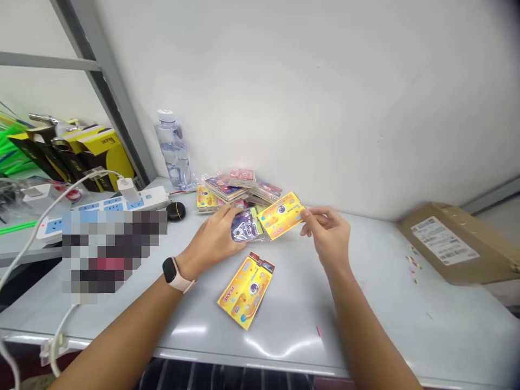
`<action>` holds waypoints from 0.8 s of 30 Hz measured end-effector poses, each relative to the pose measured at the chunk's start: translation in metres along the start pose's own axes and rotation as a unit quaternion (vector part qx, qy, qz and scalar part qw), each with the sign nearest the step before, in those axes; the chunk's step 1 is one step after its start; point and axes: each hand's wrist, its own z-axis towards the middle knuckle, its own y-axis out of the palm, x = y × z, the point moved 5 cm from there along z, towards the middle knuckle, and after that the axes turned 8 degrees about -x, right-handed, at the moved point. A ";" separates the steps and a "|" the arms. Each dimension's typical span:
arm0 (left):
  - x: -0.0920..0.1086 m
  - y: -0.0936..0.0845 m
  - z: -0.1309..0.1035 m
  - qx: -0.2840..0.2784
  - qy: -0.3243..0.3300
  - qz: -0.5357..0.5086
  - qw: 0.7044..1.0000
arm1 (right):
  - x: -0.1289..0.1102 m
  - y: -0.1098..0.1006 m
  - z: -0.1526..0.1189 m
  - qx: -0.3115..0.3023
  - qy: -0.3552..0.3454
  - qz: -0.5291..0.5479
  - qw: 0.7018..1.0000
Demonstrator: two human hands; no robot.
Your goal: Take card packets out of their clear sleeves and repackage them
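R hand (328, 232) is pinching yellow card (281, 215) by its edge w/ fingertips, L hand (219, 240) pressing flat on purple card (245, 226); probably light, thin, slick.

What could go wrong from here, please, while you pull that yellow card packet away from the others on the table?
The right hand pinches the yellow card packet only by its edge, so it might slip. The left hand rests on a purple packet in front of the loose packet stack; a nudge could topple it. The water bottle stands by the power strip, so a knock could spill there.
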 end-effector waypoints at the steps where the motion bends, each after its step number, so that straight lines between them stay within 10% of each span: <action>1: 0.000 0.000 0.000 0.002 0.002 0.000 1.000 | 0.000 0.002 -0.001 -0.003 -0.003 -0.007 1.000; 12: 0.007 0.001 -0.001 -0.004 0.014 -0.021 1.000 | 0.016 0.034 -0.019 0.009 0.011 0.033 0.999; 24: 0.003 0.006 -0.001 -0.003 0.014 -0.009 1.000 | 0.003 0.059 -0.027 -0.234 -0.129 -0.175 0.948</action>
